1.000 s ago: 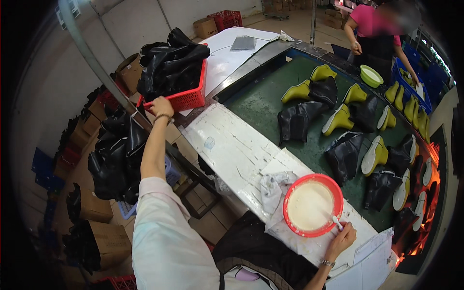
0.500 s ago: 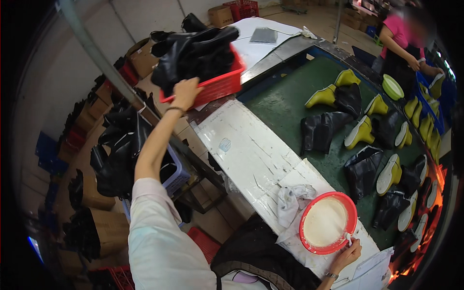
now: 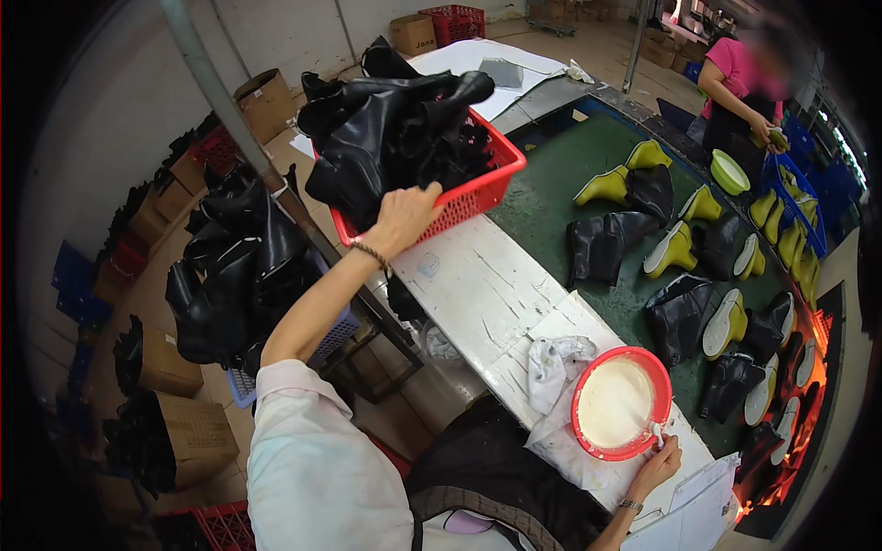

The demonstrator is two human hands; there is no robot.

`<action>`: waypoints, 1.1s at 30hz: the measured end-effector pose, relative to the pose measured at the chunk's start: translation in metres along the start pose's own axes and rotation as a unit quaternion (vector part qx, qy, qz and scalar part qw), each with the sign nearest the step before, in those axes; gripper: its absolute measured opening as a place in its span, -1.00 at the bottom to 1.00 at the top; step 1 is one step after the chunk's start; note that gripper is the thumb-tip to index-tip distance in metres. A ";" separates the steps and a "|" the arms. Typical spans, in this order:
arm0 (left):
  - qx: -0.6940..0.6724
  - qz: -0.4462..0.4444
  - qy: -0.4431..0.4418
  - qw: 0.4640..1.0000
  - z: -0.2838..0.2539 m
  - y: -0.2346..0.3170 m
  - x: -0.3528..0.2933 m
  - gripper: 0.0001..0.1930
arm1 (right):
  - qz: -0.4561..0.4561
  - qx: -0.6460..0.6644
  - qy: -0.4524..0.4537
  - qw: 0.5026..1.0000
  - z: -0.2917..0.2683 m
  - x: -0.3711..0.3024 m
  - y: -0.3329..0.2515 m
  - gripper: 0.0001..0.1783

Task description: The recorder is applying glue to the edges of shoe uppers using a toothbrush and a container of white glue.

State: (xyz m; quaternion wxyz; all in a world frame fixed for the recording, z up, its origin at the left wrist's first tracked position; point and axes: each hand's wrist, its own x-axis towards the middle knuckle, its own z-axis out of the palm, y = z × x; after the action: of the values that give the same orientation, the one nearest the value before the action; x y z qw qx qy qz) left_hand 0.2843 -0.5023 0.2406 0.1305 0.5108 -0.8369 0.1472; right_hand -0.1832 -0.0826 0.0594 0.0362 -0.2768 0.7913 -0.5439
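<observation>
My left hand (image 3: 404, 219) is closed on the near rim of a red plastic basket (image 3: 473, 204), heaped with black boot uppers (image 3: 390, 129). The basket rests at the far left end of the white work board. At the lower right, my right hand (image 3: 659, 466) is closed on a small white-coated tool (image 3: 655, 432) at the edge of a red bowl (image 3: 669, 386). Its kind is hard to make out. Creamy white liquid (image 3: 616, 404) fills much of the bowl. A stained white rag (image 3: 554, 372) lies against the bowl's left side.
Black boots and yellow-green boot bottoms with pale soles (image 3: 671, 250) stand on the green belt (image 3: 551, 248). Beyond it, a person in pink (image 3: 730, 78) works near a light green bowl (image 3: 729, 172). Black uppers (image 3: 239, 275) fill a blue crate at left, beside a metal post (image 3: 220, 92). Orange glow shows at right.
My left hand has drawn the red basket nearer and to the right, farther onto the white board. My right hand has stayed at the bowl. The person in pink has lowered their hands.
</observation>
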 end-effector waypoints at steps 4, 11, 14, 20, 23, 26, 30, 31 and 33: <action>-0.023 0.010 -0.030 0.999 -0.022 0.044 -0.032 -0.72 | 0.002 0.003 -0.009 1.000 -0.003 -0.002 0.001 -0.51; -0.057 -0.018 -0.059 0.996 -0.065 0.060 -0.075 -0.68 | -0.046 -0.018 -0.020 0.999 -0.003 -0.004 -0.009 -0.50; -0.187 -0.054 0.136 0.971 -0.108 0.067 -0.060 -0.85 | -0.057 -0.052 -0.013 0.997 -0.010 0.001 -0.001 -0.49; 0.141 -0.279 0.078 0.947 -0.087 -0.033 -0.062 -0.11 | -0.108 -0.035 -0.007 0.993 0.003 0.004 -0.007 -0.67; 0.058 -0.276 0.138 0.949 -0.087 -0.043 -0.065 -0.17 | -0.123 -0.009 0.046 0.991 0.006 -0.005 -0.009 -0.64; -0.146 -0.233 0.151 0.950 -0.114 -0.035 -0.061 -0.46 | -0.055 0.013 0.037 0.998 -0.001 -0.010 -0.011 -0.66; -0.376 -0.111 0.209 0.896 -0.186 0.063 -0.088 -0.60 | 0.006 0.099 0.044 0.994 -0.013 -0.012 -0.001 -0.54; -0.444 -0.122 0.196 0.866 -0.204 0.081 -0.105 -0.64 | 0.034 0.114 0.047 0.992 -0.008 -0.011 -0.004 -0.47; -0.462 -0.065 0.122 0.876 -0.220 0.120 -0.122 -0.71 | 0.026 0.105 0.037 0.993 -0.003 -0.008 -0.002 -0.50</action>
State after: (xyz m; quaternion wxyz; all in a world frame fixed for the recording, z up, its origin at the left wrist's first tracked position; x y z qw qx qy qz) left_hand 0.2463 -0.2670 0.3853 0.4621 0.4238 -0.7517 -0.2043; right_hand -0.1773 -0.0765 0.0606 0.0497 -0.2303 0.7375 -0.6329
